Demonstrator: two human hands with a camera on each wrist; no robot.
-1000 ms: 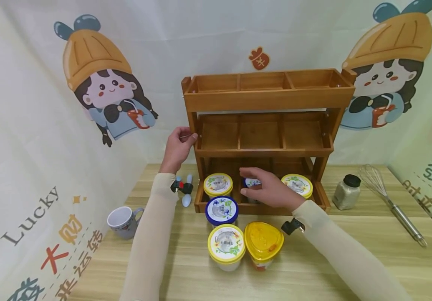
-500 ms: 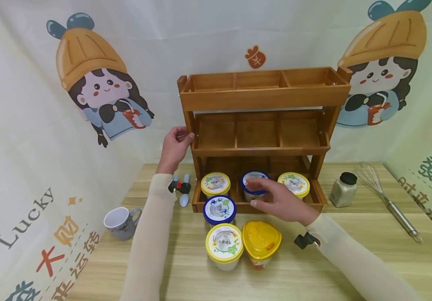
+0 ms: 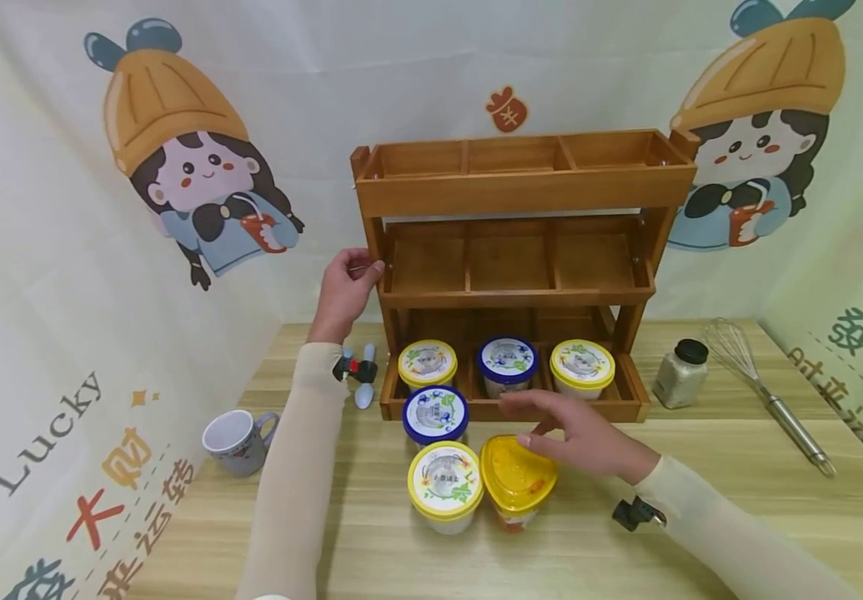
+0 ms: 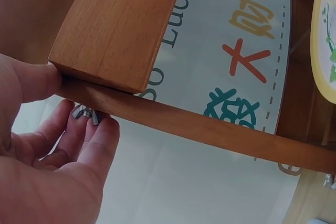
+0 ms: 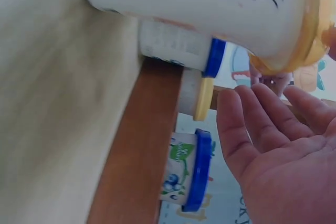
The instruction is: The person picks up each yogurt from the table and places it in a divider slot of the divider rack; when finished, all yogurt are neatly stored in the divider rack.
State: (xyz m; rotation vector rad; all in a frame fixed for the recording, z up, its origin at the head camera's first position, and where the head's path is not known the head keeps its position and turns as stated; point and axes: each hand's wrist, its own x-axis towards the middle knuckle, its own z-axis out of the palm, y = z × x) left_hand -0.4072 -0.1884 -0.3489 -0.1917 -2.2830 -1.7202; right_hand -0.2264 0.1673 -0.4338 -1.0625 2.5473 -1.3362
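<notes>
My left hand (image 3: 343, 293) grips the left upright of a three-tier wooden rack (image 3: 506, 193). In the left wrist view its thumb lies on one side of the wood, fingers beside a wing nut (image 4: 85, 114) on the other. My right hand (image 3: 589, 437), fingers apart and relaxed, hovers at a cup with a yellow rounded-triangular lid (image 3: 515, 477); whether the thumb touches the lid I cannot tell. On the rack's bottom tier sit a blue-lidded tub (image 3: 508, 365) between two yellow-lidded tubs (image 3: 583, 367). Left of the cup stand another blue-lidded tub (image 3: 434, 414) and a yellow-lidded tub (image 3: 444, 487).
A mug (image 3: 236, 443) stands at the left, with a pale spoon (image 3: 363, 395) by the rack's left foot. To the rack's right are a black-capped jar (image 3: 682, 375) and a whisk (image 3: 772, 400). A printed cloth (image 3: 401, 67) hangs behind.
My right hand has drawn back from the blue-lidded tub in the rack's middle bottom compartment toward the yellow triangular-lidded cup. The left hand keeps its grip on the rack. The head view has shifted slightly.
</notes>
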